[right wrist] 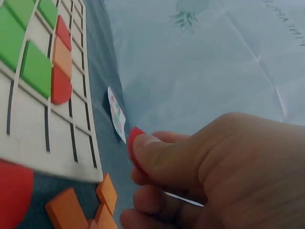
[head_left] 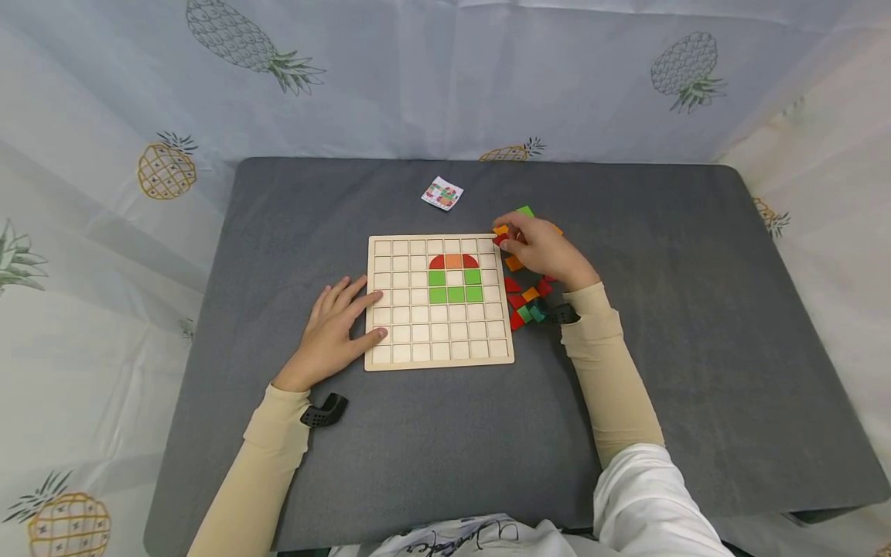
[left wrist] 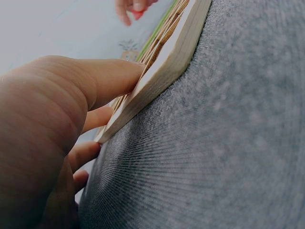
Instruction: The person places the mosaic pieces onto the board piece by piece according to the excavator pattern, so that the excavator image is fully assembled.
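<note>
Head view: fingers of the right hand (head_left: 539, 241) pinch a red piece (right wrist: 132, 138) by the gridded board's (head_left: 431, 333) far right corner, while the left hand (head_left: 332, 329), fingers spread, rests on its left edge, where light pressure should steady it.

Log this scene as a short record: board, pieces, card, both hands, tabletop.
Board: pale, gridded, flat on the tabletop
Placed pieces: two rounded red pieces flanking one orange piece; five green pieces nearer the person
Loose pieces: red, orange and green ones off the board's right side
Card: small, colourful print, beyond the board's far edge
Left hand: at the board's left edge, thumb touching it
Right hand: pinches a red piece near the board's far right corner
Tabletop: dark grey
</note>
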